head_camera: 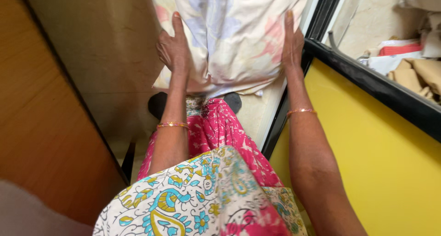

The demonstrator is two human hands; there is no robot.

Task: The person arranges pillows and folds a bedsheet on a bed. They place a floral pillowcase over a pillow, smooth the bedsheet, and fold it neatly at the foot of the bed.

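Two hands are pressing a soft, pale floral-print fabric pillow [234,34] between them, left hand [173,50] and right hand [292,45] lying flat with fingers straight. Beyond the right fingers a black-framed yellow panel [381,148] is crowding in; left, a brown wooden panel [41,116] is standing over pale floor [115,57].

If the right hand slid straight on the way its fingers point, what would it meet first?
Probably nothing new: the right hand lies flat along the floral pillow, so it would slide along its side; depth beyond is unclear.
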